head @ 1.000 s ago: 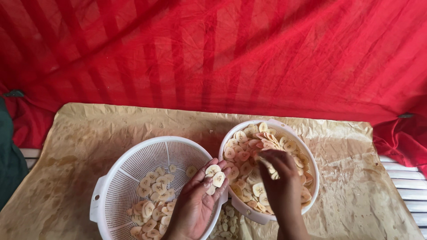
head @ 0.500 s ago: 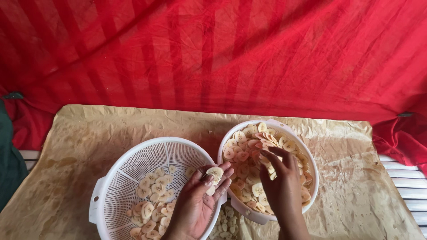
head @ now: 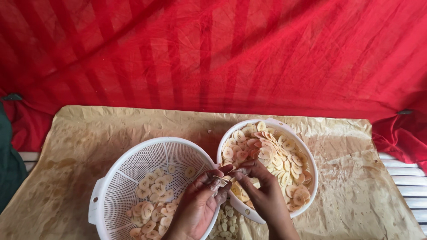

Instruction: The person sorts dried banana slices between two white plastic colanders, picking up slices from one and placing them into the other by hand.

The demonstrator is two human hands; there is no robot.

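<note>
Two white perforated baskets stand side by side on brown paper. The left basket [head: 129, 166] holds a thin layer of pale banana slices [head: 153, 195]. The right basket [head: 311, 171] is heaped with slices [head: 271, 155]. My left hand [head: 198, 206] hovers over the gap between the baskets, fingers curled around a few slices. My right hand [head: 262, 191] lies over the near edge of the right basket, its fingertips meeting the left hand's fingers at a slice [head: 221, 179].
Stained brown paper [head: 89, 138] covers the table. A red cloth [head: 213, 53] hangs behind it. More slices [head: 227, 220] lie on the paper between the baskets. White slats [head: 404, 178] show at the right edge, dark green fabric [head: 9, 169] at the left.
My left hand was open, palm up, with slices on it; its fingers have now curled. My right hand has moved left from the right basket's heap and meets the left hand.
</note>
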